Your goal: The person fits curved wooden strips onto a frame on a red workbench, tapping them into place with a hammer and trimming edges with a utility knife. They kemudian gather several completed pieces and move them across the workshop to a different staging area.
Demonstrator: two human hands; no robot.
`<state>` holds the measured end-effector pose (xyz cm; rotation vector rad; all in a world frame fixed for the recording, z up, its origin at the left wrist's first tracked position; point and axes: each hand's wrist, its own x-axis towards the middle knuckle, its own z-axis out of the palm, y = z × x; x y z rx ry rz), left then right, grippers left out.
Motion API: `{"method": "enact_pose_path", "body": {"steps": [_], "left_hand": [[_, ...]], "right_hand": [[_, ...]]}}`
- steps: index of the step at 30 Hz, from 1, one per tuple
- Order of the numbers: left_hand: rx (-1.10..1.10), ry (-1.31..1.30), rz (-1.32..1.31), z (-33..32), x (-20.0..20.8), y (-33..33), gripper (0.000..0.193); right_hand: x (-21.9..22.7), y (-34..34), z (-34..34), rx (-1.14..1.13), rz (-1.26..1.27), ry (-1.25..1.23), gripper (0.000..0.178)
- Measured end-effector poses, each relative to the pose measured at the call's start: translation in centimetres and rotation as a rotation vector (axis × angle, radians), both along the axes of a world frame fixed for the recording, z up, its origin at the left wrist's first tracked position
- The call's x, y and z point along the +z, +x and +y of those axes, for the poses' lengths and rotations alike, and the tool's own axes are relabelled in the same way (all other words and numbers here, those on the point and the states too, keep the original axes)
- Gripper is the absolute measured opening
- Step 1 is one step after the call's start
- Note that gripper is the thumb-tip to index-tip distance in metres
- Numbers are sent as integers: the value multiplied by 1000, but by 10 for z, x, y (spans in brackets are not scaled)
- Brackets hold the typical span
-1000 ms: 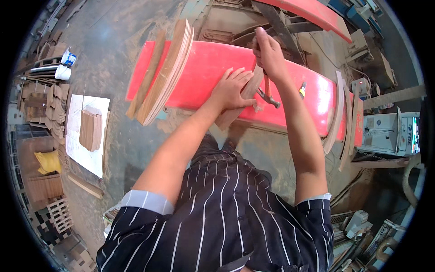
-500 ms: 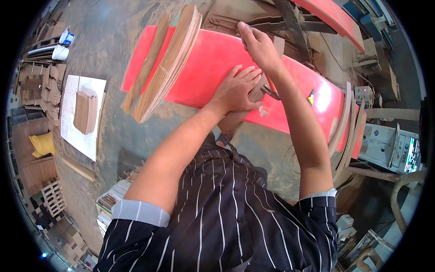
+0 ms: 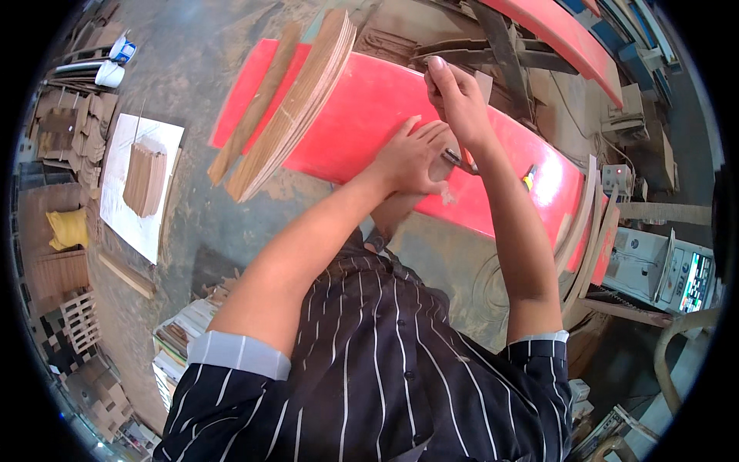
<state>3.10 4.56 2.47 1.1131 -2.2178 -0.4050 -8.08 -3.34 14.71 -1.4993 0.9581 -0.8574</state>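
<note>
My left hand lies with fingers spread on a narrow wooden piece, which crosses a glossy red panel. Just beyond it, my right hand is closed in a fist, thumb uppermost, above the panel's far edge. From that fist a tool runs back toward me; a dark metal end and a bit of red show beside my wrist. My forearm hides the rest, so its kind is unclear. A stack of curved plywood strips and a single wooden strip lie across the panel's left part.
A yellow-and-black hand tool rests on the panel's right part, near curved strips at its end. On the floor at left, a white board bears a wood stack. A machine with a lit screen stands at right.
My right fist has come slightly lower and to the right, with the tool still in it. My left hand stays on the wooden piece. The whole view has shifted a little.
</note>
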Motion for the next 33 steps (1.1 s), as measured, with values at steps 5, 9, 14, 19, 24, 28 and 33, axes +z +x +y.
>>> {"method": "enact_pose_path", "body": {"steps": [5,9,14,19,24,28,33], "left_hand": [[-194,58,133,-37,5,-8,70],[-189,56,197,-33,9,-9,54],[-171,120,119,-33,11,-10,66],[-143,230,75,-31,5,-9,63],[-114,171,142,-29,12,-13,34],[-113,175,6,-30,11,-11,41],[-123,213,-162,-30,24,-11,51]], "right_hand": [[-1,1,0,20,31,7,55],[-4,4,0,14,44,14,57],[-2,2,0,18,78,17,57],[9,-1,14,41,-10,-6,47],[10,-14,19,77,-88,20,47],[12,-25,21,91,-146,72,47],[10,-36,28,67,-229,78,45]]}}
